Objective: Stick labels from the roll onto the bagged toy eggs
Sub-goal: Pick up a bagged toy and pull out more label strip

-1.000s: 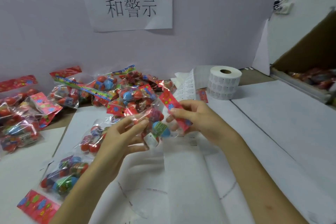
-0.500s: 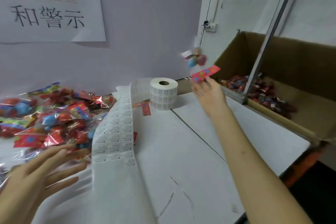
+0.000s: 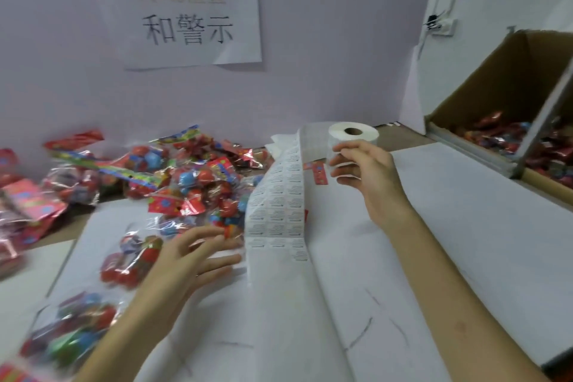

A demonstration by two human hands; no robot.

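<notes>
White roll of labels [image 3: 353,133] stands upright directly behind the fingers [image 3: 342,161] of the right hand [image 3: 367,174]; those fingers are loosely curled across the roll's lower half, and it cannot be told whether they grasp it or only hover in front; the left hand [image 3: 183,260] is released, fingers [image 3: 217,262] straight and spread, holding nothing, palm down just above the surface [image 3: 449,226]; between the two hands the label strip [image 3: 279,211] trails from the roll toward the viewer, rows of printed labels on its upper run; bagged toy eggs [image 3: 186,177] lie heaped left of the strip, one bag [image 3: 133,260] beside the left wrist, blurred; a red header card [image 3: 319,172] lies near the roll's base; at far right a cardboard box [image 3: 496,87] holds more bags; a paper sign [image 3: 186,9] hangs on the wall behind.
</notes>
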